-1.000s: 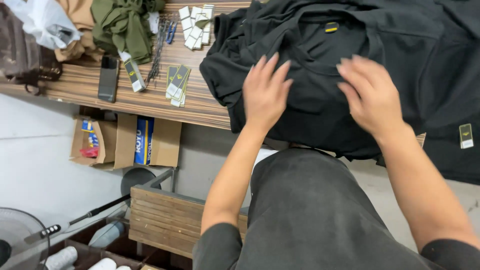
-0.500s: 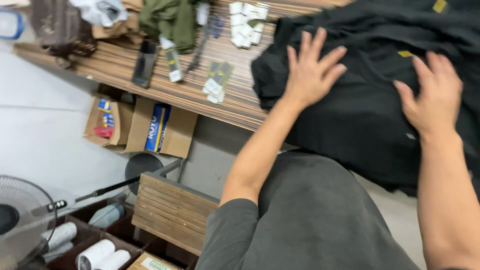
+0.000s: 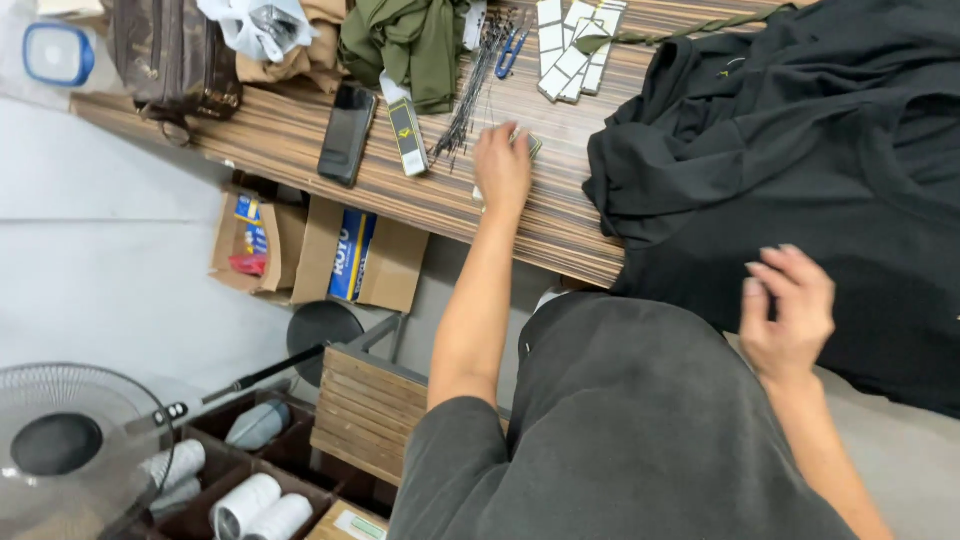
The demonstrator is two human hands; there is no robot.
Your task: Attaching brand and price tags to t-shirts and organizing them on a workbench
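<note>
My left hand (image 3: 502,168) reaches out over the striped wooden table (image 3: 290,150) and lies on a small green-edged card (image 3: 533,146); whether the fingers grip it is hidden. A bundle of thin black ties (image 3: 468,90) lies just left of that hand. A large black garment (image 3: 830,170) is heaped on the right of the table and hangs over its edge. My right hand (image 3: 790,312) hovers by the garment's lower part, fingers loosely curled and holding nothing.
On the table lie a black phone (image 3: 347,132), a narrow tag (image 3: 407,135), white tags (image 3: 570,50), blue snips (image 3: 510,55), a green cloth (image 3: 410,40) and a brown bag (image 3: 170,55). Below are cardboard boxes (image 3: 320,250), a wooden stool (image 3: 370,410), a fan (image 3: 60,440) and thread spools (image 3: 260,500).
My left hand left the black garment and moved left onto the small cards. My right hand lifted off the garment and drew back toward me. The view swung left.
</note>
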